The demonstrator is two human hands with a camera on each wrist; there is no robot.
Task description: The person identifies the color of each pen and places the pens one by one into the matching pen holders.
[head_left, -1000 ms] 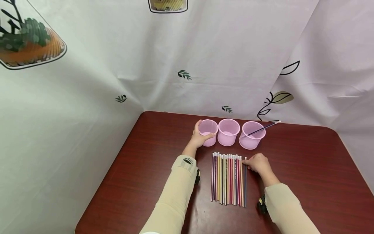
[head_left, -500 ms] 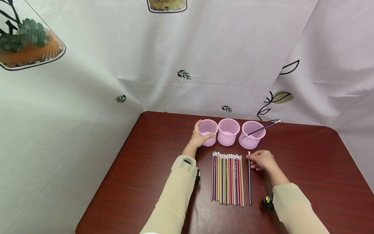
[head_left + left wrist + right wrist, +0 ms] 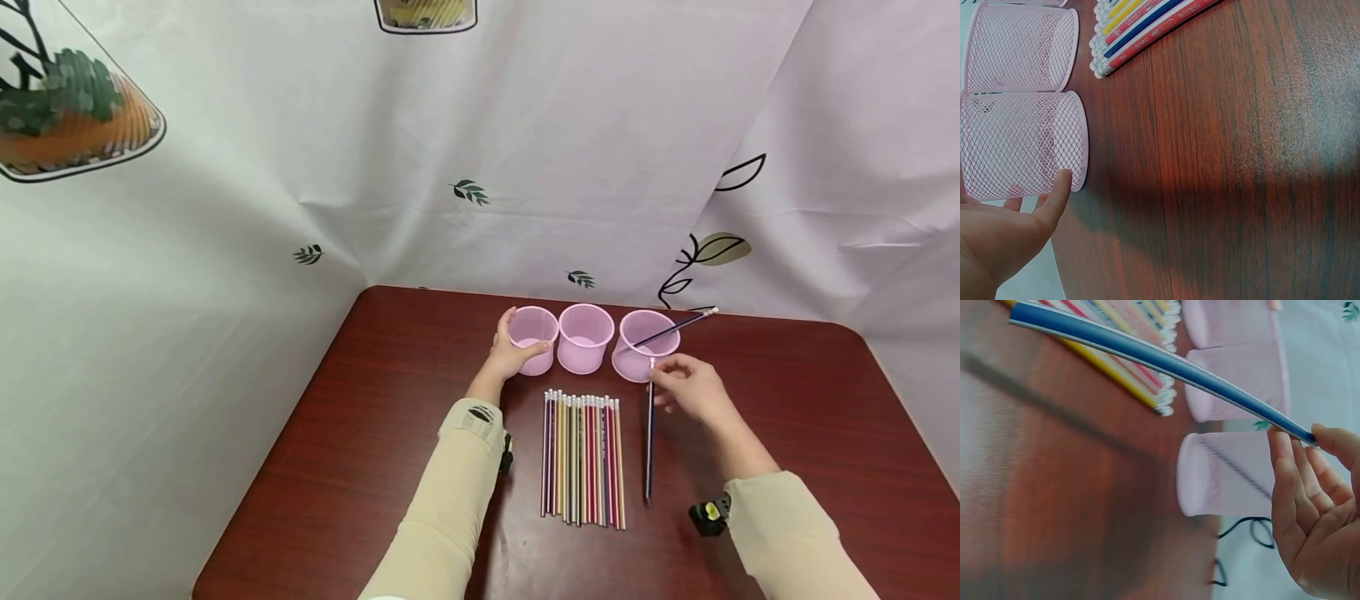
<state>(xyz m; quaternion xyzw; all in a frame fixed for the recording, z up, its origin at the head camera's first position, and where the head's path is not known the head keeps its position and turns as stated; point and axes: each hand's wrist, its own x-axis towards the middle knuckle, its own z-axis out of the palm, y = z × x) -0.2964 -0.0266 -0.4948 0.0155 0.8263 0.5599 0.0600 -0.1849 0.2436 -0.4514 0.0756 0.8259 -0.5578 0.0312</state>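
Observation:
My right hand (image 3: pixel 692 387) pinches a dark blue pencil (image 3: pixel 1147 357) near its white eraser end, between thumb and fingers. The pencil hangs over the table with its other end toward me, and its eraser end overlaps the front of the right pink mesh pencil cup (image 3: pixel 628 367). One dark pencil (image 3: pixel 667 331) leans inside that cup. My left hand (image 3: pixel 507 354) holds the left pencil cup (image 3: pixel 1016 147), thumb along the near side and fingers round the left side. Between the two stands the middle pencil cup (image 3: pixel 582 360). A row of pencils (image 3: pixel 583 458) lies side by side, eraser ends toward the cups.
The cups stand in a line near the back edge of the dark red wooden table (image 3: pixel 360 433). Behind the table hangs a pale patterned cloth (image 3: pixel 420 233), and the leaning pencil's eraser end sticks out toward it.
My right hand has drawn the blue pencil away from the right end of the row, lifted it and carried it toward the right cup. My left hand stays on the left cup.

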